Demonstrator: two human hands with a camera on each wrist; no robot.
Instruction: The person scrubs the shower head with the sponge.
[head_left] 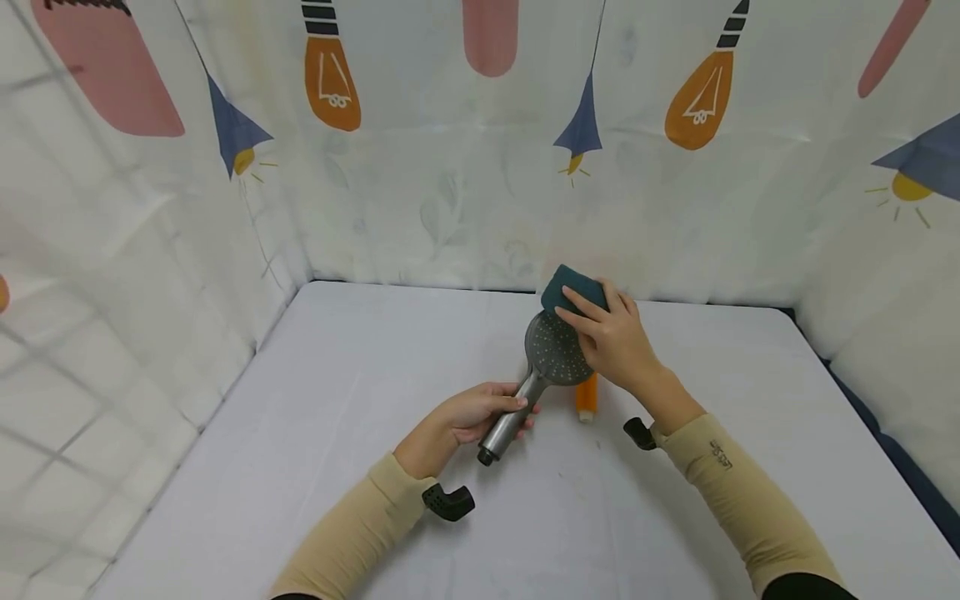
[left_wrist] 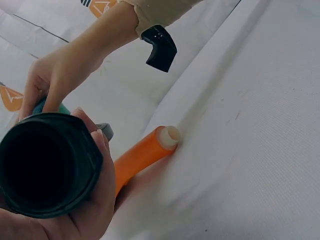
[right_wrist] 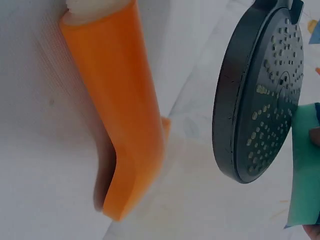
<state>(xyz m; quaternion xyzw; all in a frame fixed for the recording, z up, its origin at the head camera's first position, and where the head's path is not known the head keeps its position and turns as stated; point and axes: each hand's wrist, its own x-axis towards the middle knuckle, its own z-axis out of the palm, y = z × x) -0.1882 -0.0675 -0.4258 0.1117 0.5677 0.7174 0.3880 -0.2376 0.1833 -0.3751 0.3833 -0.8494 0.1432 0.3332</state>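
Note:
My left hand [head_left: 480,412] grips the silver handle of a shower head [head_left: 555,348], which is raised over the table with its round, dotted spray face turned up. In my right hand [head_left: 618,342] is a dark green sponge [head_left: 573,290], held against the far edge of the spray face. From the right wrist, the sponge [right_wrist: 306,165] shows a lighter green side touching the nozzles of the shower head [right_wrist: 272,100]. The left wrist view looks into the dark open end of the handle [left_wrist: 40,167], with my left fingers wrapped round it.
An orange tube-like object [head_left: 587,398] with a whitish end lies on the white table [head_left: 375,350], just beyond and below the shower head. A printed cloth wall [head_left: 465,200] stands behind the table and at both sides. Black camera mounts [head_left: 448,502] stick out from both wrists.

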